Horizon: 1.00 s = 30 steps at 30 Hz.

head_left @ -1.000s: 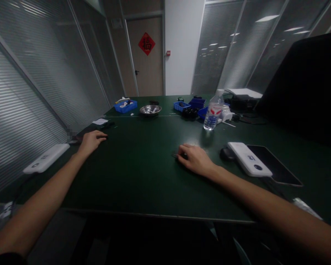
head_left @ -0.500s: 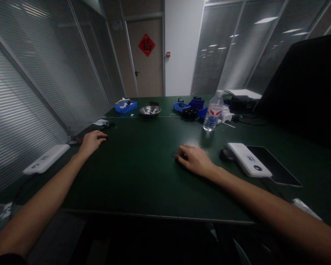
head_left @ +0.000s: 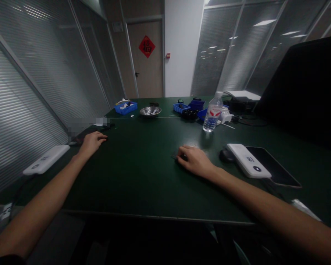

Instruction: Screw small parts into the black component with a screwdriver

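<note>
My right hand (head_left: 194,160) rests on the green table (head_left: 138,176) with its fingers curled in a pinch. A small thin piece (head_left: 174,157) sticks out to the left of the fingertips; it is too faint to name. Toward the left edge of the table lies my left hand (head_left: 92,142), palm down, thumb and fingers a little apart. Nothing can be made out in it, though its underside is in shadow. A black mouse (head_left: 226,155) is the nearest thing to the right of my right hand.
White power banks (head_left: 248,161) lie at both sides, the right one partly over a black tablet (head_left: 273,165). A water bottle (head_left: 213,113) stands beyond my right hand. Farther back are a metal bowl (head_left: 150,112) and blue trays (head_left: 126,108). A dark monitor (head_left: 306,92) rises at right.
Both hands keep their place and pose. The whole view has shifted very slightly, with things appearing a few pixels lower.
</note>
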Each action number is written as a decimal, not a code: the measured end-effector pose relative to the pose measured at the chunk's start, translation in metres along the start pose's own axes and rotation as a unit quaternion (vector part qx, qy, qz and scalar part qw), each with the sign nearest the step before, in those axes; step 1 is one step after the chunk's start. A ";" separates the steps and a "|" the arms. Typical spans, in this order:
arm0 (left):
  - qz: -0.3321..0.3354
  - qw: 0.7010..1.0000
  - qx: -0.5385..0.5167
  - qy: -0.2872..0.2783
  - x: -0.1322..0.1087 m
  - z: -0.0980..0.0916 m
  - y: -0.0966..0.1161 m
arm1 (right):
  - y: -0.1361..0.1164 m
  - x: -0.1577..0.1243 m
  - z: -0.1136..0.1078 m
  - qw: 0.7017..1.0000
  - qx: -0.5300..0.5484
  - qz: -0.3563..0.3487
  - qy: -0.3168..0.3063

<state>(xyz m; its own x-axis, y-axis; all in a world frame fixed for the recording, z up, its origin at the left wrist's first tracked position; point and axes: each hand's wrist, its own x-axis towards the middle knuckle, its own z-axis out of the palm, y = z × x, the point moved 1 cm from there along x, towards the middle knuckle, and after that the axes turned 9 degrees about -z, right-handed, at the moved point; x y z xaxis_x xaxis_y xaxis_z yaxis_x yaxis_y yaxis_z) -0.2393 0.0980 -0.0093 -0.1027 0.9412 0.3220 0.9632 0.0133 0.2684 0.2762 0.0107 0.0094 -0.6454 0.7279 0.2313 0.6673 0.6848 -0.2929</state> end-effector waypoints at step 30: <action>0.010 0.996 0.092 0.009 -0.006 -0.002 0.006 | 0.000 0.000 -0.001 1.000 0.002 -0.002 -0.003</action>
<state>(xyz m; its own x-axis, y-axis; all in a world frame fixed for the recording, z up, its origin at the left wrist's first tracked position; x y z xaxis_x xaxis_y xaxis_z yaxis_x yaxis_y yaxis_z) -0.2338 0.0917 -0.0079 -0.0858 0.9357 0.3423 0.9942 0.0579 0.0908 0.2767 0.0109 0.0100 -0.6505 0.7245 0.2280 0.6626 0.6880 -0.2958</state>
